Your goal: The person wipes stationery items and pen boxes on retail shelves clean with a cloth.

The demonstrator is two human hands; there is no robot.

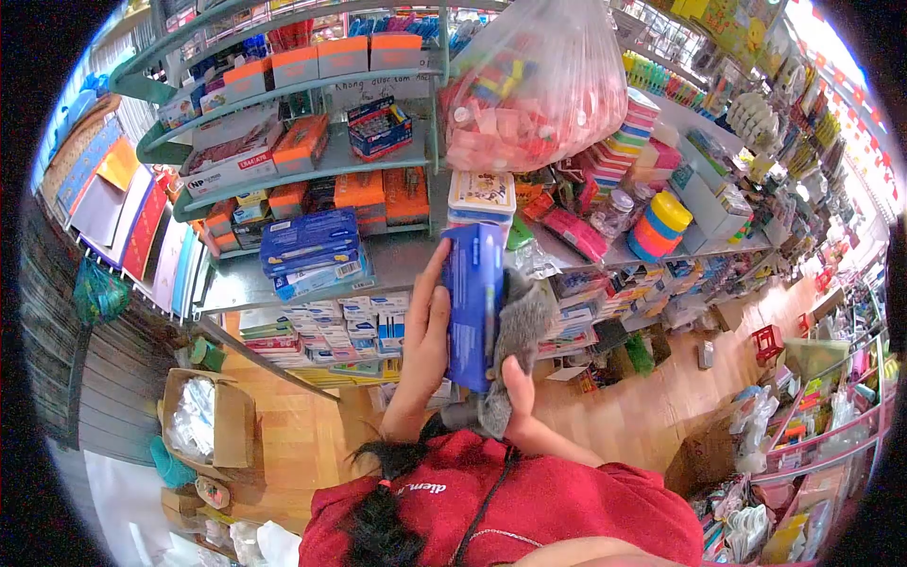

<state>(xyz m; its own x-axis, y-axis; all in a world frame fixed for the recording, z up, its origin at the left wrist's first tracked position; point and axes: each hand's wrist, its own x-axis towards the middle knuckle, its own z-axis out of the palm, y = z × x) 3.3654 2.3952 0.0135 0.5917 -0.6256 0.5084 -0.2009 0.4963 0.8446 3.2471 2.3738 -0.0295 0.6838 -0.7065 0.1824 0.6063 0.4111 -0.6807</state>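
Observation:
A blue box (470,312) stands on end in front of my chest. My left hand (427,333) grips its left side, fingers pointing up along the edge. On the other side, my right hand (518,389) is closed on a grey cloth (522,326), which lies against the box's right side and hangs below it. The cloth is slightly blurred. Just behind stands a stack of flat containers with a white printed lid (480,192). More blue boxes (310,241) lie stacked on the shelf ledge to the left.
A large plastic bag of pink items (534,94) hangs above the counter. Orange boxes (383,197) fill the shelf at left. A yellow, orange and blue stack (658,227) sits to the right. An open cardboard box (231,416) is on the wooden floor.

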